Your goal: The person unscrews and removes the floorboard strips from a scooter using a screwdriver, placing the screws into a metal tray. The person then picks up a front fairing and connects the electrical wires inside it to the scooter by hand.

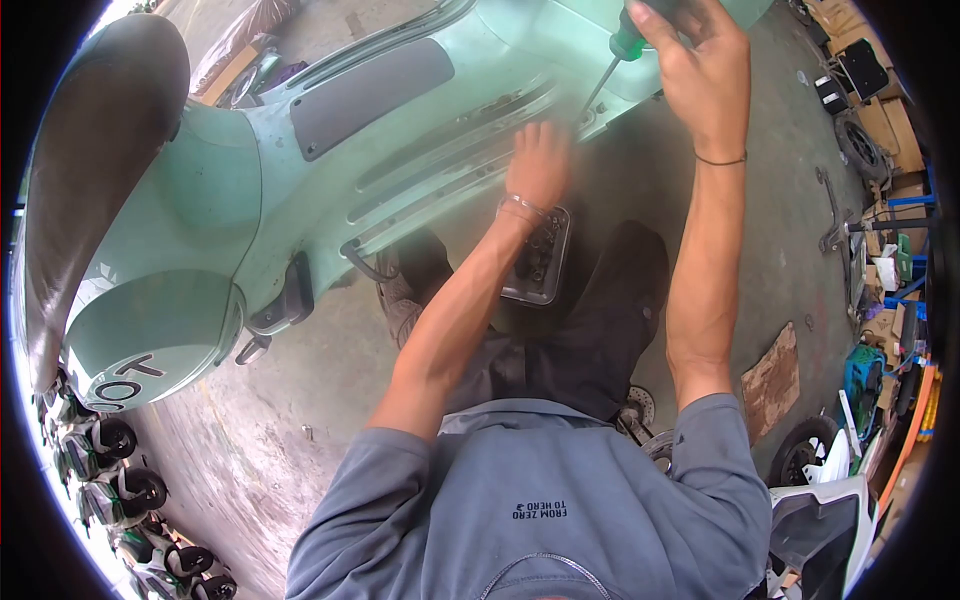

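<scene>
A mint-green scooter (205,160) stands across the upper left, with dark strips along its footboard (450,150). My right hand (705,70) is closed round the green handle of a screwdriver (628,42). The screwdriver's thin shaft slants down to the left, its tip close to the footboard's edge. My left hand (540,165) is at that same edge, left of the tip. Blur smears its fingertips, so I cannot make out whether they hold anything. Below my left wrist lies a metal tray (532,297) of dark small parts, partly hidden by my forearm.
Along the right side are a tyre (862,145), boxes and mixed parts. A brown flat piece (772,382) lies on the concrete floor, with another wheel (803,450) below it. Several small wheeled vehicles (115,480) line the lower left. The scooter's dark seat (105,150) rises at the left.
</scene>
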{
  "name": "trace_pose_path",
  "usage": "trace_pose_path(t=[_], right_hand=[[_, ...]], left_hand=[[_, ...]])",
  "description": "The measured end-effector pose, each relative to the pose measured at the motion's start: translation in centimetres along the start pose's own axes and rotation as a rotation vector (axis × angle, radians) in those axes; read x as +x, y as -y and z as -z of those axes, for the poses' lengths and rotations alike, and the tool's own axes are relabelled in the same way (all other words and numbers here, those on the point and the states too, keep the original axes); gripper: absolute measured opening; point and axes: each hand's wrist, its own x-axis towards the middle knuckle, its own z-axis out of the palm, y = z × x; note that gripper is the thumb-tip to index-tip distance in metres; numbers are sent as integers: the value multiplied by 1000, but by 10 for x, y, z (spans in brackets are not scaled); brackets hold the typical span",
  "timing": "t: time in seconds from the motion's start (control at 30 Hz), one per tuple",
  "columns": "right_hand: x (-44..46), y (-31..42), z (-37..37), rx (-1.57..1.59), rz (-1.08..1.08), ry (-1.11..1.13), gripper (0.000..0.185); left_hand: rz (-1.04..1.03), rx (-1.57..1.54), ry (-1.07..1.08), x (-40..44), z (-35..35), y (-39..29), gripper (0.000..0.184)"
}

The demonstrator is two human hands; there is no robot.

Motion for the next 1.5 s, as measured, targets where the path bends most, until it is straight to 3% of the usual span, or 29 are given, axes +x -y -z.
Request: trace_pose_path(t=[0.2,0.27,0.4,0.5,0.57,0.6,0.7,0.73,0.83,0.9,0.97,1.03,1.1,1.13,1.2,1.37,1.47,1.5], right_hand=[[-4,4,-16,-364,-24,-176,47],[-11,-2,-22,-789,217,-414,47],[-1,-11,-11,-754,238,-352,46],[4,-7,-4,-748,409,-308,51],[0,5,6,-283,-9,-36,53],[0,5,7,-230,80,-26,51],[-5,23,8,-289,-64,1,49],[-3,9,3,-590,115,-169,51],[-1,-3,5,-772,267,-253,56],[-1,-2,6,-629,267,-199,52],[3,-6,8,162,41,65,50],[1,4,11,106,-25,83,47],[3,6,5,-235,-50,-101,43],[4,4,4,-235,-48,-102,43],[4,-6,0,-610,293,-328,41],[1,-5,-8,-404,147,-343,44],[-2,-12,-7,-682,232,-419,43],[0,-21,-5,-766,370,-427,43]], left_hand=[[4,-7,13,1,2,-1,62],[5,-4,8,1,2,0,62],[18,-17,4,1,0,-1,62],[13,-39,-30,2,1,-1,63],[14,-57,-46,0,0,-1,62],[14,-55,-50,1,0,-1,61],[1,-45,-51,0,0,-1,61],[3,-38,-59,1,1,-1,61],[3,-34,-70,3,-1,-2,60],[-2,-32,-76,2,-3,0,60],[-7,-22,-74,1,-4,3,60],[-15,-20,-74,0,-4,1,60],[-9,-28,-79,1,-3,0,62],[-12,-23,-82,2,-2,0,62],[-10,-19,-75,0,-2,0,61],[-9,-3,-58,1,-6,3,60],[-7,-4,-65,0,-3,-1,59],[-7,-6,-79,1,-3,0,59]])
